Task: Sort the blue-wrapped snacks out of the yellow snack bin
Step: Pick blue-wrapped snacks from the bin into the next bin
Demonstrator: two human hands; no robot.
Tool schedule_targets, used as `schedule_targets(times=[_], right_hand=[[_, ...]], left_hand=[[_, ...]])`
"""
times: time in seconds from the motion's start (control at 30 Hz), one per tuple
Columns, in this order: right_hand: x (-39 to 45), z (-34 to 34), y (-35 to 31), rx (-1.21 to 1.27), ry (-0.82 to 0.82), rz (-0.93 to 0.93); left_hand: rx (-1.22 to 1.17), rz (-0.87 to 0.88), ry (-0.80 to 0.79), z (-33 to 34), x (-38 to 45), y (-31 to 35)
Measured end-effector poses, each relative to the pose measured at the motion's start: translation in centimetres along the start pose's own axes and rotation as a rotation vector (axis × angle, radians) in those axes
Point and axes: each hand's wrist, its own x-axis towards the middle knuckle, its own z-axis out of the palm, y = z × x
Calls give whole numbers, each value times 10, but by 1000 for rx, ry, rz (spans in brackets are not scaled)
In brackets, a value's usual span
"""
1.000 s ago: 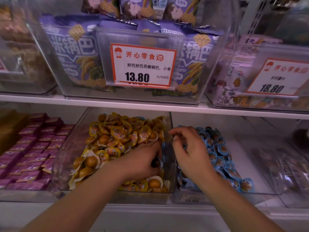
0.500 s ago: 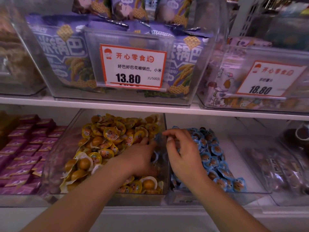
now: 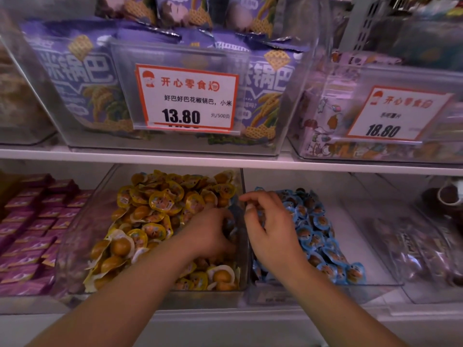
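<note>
On the lower shelf (image 3: 225,163) I have my left hand (image 3: 210,234) dug into the right side of the clear yellow snack bin (image 3: 82,236), fingers curled down among the yellow-wrapped snacks (image 3: 155,216); whether they grip anything I cannot tell. My right hand (image 3: 270,231) hovers over the neighbouring bin (image 3: 375,289), where the blue-wrapped snacks (image 3: 318,236) lie, its fingers loosely curled and apparently holding nothing.

Left hand (image 3: 213,234): fingers down among the snacks at the right wall of the snack bin (image 3: 82,236). Right hand (image 3: 270,229): fingers over the neighbouring bin (image 3: 380,279), just right of that wall. Price card (image 3: 188,96) on the shelf above, behind both.
</note>
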Motion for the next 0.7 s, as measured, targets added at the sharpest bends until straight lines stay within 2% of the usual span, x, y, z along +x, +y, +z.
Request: schedule_targets(times=[0.1, 0.2, 0.37, 0.5, 0.57, 0.63, 0.7], right_hand=[[2, 0, 1, -2, 3, -9], [6, -3, 3, -17, -15, -23], [14, -5, -9, -69, -1, -12], [14, 5, -45, -154, -27, -184], [10, 23, -64, -153, -175, -196], [3, 49, -76, -96, -373, -123], [0, 72, -79, -41, -462, -57]], left_hand=[[-481, 6, 22, -12, -3, -5], [-790, -24, 95, -23, -12, -8], [-1223, -83, 77, -51, -39, -24], [-1294, -80, 132, -61, -71, -40], [-1262, -82, 211, -62, -85, -47], [-1146, -52, 268, -61, -95, -51], [-1074, -35, 286, -61, -102, -53]])
